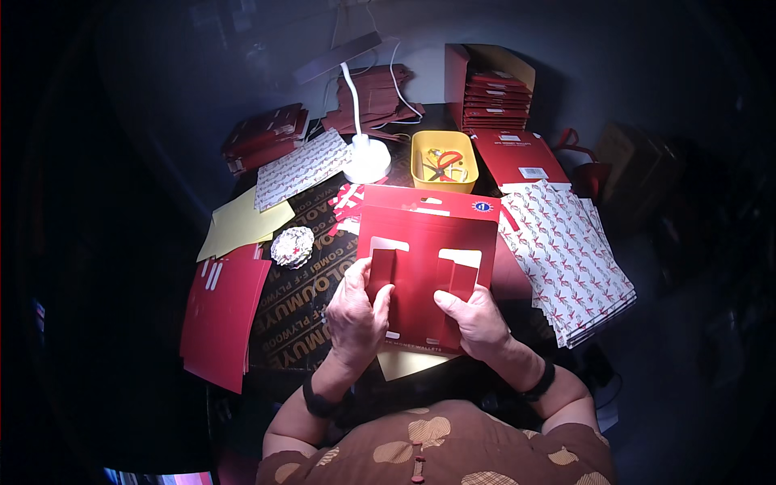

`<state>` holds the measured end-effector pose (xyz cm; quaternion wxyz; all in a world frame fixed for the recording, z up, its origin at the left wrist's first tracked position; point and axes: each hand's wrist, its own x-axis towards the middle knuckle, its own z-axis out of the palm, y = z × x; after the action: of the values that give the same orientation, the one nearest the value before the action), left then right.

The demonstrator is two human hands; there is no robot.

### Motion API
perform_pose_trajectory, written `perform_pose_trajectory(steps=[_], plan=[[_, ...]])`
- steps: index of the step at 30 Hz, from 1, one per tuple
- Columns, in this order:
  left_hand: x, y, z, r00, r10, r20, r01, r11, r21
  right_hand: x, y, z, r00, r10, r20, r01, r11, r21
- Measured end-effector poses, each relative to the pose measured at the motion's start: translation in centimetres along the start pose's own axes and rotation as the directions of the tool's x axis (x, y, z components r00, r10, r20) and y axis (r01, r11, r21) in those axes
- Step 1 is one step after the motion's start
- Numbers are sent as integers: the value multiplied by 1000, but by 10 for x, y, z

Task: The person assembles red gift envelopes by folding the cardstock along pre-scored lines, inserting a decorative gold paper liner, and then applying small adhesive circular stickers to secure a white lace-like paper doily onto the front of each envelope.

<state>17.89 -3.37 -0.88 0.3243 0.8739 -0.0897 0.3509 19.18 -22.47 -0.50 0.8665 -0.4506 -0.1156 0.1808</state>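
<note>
A flat red card pack is held up before me, with a hanging slot along its top and a round blue sticker at the top right. Two cut-out windows show white behind them, and a narrow red flap stands raised by each. My left hand grips the pack's left side, its thumb by the left flap. On the other side my right hand pinches the right flap and the edge, thumb in front. Part of a pale yellow sheet shows below the pack.
Beyond the pack stand a yellow plastic tray with red-handled scissors and a white lamp. Patterned sheets lie right; red cards, yellow paper and a rosette lie left. A red box holds packs.
</note>
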Motion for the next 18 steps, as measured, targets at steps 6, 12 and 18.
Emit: perform_pose_trajectory(steps=[6,12,18], plan=[[-1,3,5,997,-80,17,81,965,-249,3,1,0,1000,5,-24,-4,998,68],[-2,8,8,995,-93,-17,87,970,-227,4,-2,-3,999,42,2,-42,994,105],[-3,11,7,992,-129,-1,125,962,-242,5,-3,-4,998,67,-7,-66,994,83]])
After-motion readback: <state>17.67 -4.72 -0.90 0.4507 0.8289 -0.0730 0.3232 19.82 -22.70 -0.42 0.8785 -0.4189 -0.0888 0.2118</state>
